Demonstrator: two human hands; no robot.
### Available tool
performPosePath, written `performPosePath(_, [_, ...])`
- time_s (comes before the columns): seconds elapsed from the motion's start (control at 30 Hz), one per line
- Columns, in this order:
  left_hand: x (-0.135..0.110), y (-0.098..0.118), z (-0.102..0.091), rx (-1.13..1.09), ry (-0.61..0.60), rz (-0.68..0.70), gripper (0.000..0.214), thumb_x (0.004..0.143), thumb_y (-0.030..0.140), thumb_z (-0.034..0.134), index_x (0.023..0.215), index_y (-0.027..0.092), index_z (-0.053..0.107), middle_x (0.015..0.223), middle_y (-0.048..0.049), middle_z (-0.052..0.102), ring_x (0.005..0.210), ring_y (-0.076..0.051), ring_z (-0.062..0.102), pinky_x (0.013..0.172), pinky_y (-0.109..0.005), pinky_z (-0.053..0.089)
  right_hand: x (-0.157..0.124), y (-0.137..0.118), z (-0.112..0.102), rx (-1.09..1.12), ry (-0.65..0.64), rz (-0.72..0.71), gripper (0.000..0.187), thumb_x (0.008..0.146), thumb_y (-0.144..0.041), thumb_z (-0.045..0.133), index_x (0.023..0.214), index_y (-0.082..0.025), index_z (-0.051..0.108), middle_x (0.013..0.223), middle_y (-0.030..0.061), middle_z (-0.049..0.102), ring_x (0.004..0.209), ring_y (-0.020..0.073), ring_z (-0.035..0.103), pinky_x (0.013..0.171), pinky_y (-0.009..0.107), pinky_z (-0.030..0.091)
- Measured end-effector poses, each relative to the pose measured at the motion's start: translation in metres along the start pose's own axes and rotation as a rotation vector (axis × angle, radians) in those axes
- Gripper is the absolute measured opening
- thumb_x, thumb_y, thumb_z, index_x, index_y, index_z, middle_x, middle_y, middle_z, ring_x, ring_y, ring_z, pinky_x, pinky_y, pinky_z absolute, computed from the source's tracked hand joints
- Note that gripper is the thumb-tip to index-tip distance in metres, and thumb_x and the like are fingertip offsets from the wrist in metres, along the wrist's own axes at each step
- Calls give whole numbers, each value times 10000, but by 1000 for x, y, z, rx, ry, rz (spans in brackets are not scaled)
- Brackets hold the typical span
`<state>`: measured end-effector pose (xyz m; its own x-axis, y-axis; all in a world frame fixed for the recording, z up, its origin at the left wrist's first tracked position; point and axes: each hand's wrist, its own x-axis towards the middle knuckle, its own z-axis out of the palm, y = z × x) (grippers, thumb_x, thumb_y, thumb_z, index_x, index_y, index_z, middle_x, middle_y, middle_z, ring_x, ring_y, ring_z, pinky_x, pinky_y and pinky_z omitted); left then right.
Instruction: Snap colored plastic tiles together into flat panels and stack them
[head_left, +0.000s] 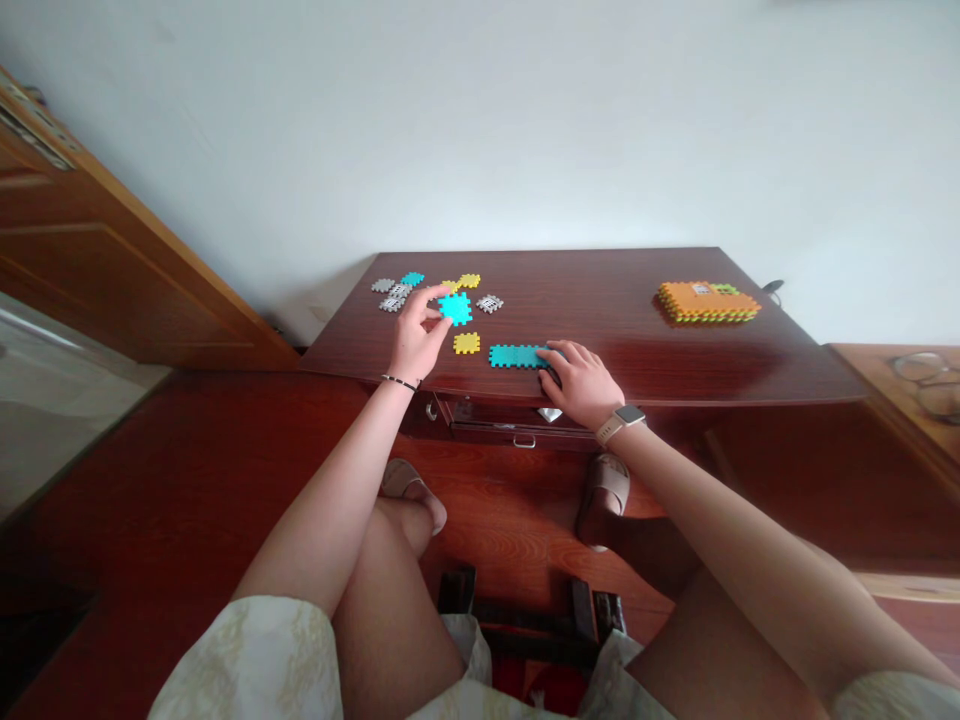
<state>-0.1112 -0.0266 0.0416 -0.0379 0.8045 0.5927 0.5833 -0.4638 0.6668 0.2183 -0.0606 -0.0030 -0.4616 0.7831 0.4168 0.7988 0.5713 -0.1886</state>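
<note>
Left hand [420,335] pinched on cyan interlocking foam tile [455,309]; right hand [581,383] clamped over end of teal tile strip [514,356], both on reddish wooden worktop [600,320]. Yellow tile [466,343] and grey tiles [489,303] scattered close by; orange tile stack [708,302] set well apart at right.

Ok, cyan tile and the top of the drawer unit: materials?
The cyan tile looks like moulded foam or soft plastic, matte, with crisp toothed edges; the look can't settle which. The drawer unit top looks like varnished wood or veneer: reddish grain, glossy glare.
</note>
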Motion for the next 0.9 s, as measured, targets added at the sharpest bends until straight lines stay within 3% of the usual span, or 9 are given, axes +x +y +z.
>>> performPosePath(0.33, [-13,31,18,-75,-110,96,454,961,144,681,1387,301,686,1440,-71,726,1015,-189,760,885,-329,655,-1,-2,-1,1,4,5,442,1127,-404,478,1465,-216,691,1540,180,666,1434,387,577,1155,574,519])
performPosePath(0.9, [-14,44,35,-157,-127,111,359,965,102,692,1288,256,714,1383,-77,730,947,-149,765,856,-291,647,0,-2,-1,-19,-6,3,428,1129,-397,497,1467,-211,683,1556,172,657,1439,379,574,1164,555,514])
